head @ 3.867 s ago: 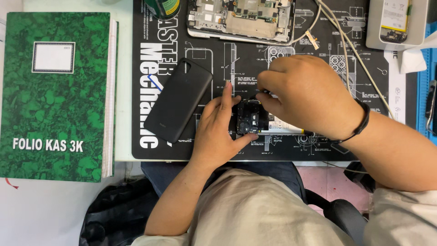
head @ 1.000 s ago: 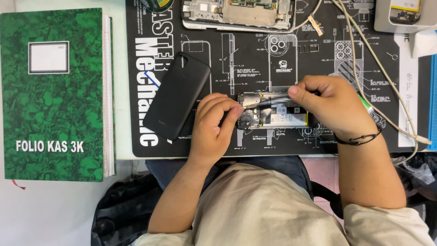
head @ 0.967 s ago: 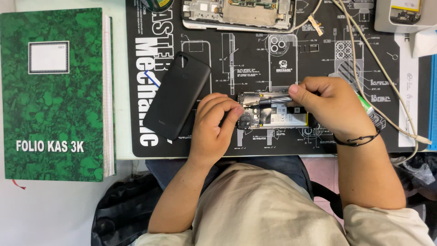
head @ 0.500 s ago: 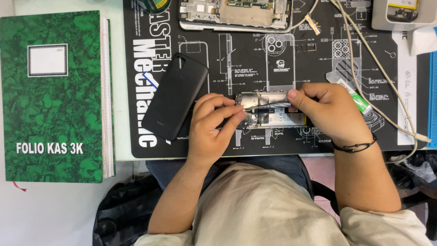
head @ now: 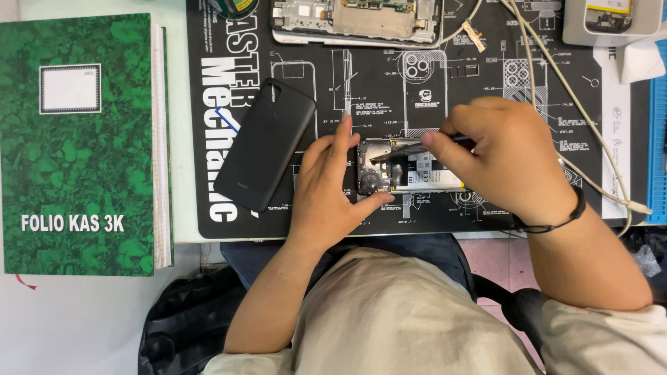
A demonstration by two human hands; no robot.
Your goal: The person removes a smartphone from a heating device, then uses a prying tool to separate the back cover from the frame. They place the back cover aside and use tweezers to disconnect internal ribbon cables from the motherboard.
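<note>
An opened phone (head: 406, 173) with its back removed lies on the black repair mat (head: 389, 76), its circuit board and battery exposed. My left hand (head: 333, 187) steadies the phone's left end, thumb under its lower edge and fingers along its side. My right hand (head: 504, 160) pinches metal tweezers (head: 403, 149), whose tips rest on the board near the phone's camera end. A black phone back cover (head: 265, 153) lies tilted just left of my left hand.
A thick green hardcover ledger (head: 76, 139) lies at the left of the desk. Another dismantled phone frame (head: 358, 21) sits at the mat's top edge. A white cable (head: 577, 132) runs down the right side, and a grey tray (head: 611, 21) sits top right.
My right hand has lifted slightly and turned, swinging the tweezers toward the camera end of the board. My left hand's fingers have stretched out along the phone's left side. The view shifted a little.
</note>
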